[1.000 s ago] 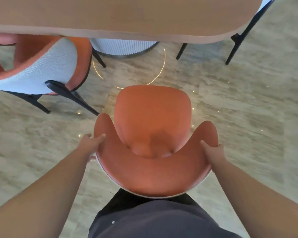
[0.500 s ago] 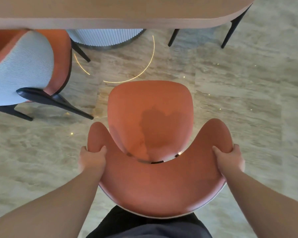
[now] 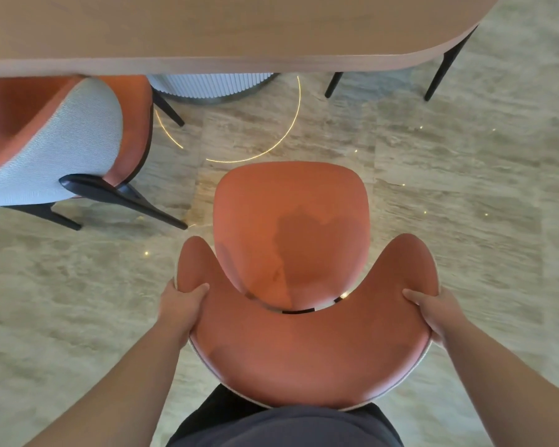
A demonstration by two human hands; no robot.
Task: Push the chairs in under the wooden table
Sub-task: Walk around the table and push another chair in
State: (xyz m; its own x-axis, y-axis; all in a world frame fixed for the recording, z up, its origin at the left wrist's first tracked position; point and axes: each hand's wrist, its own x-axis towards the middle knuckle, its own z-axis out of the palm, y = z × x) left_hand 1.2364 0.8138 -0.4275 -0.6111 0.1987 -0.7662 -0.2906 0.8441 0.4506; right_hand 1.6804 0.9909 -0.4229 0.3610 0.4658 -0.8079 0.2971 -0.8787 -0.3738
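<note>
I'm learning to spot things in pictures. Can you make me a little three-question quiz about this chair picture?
1. True or false: both hands grip the back of the chair in the middle.
2. Multiple choice: where is the seat of that chair? A) tucked under the table B) out on the floor, apart from the table edge C) upside down.
3. Fill in: the second chair, partly under the table, is on the person's ____ side.

Key:
1. True: the left hand and the right hand each hold one side of the backrest.
2. B
3. left
</note>
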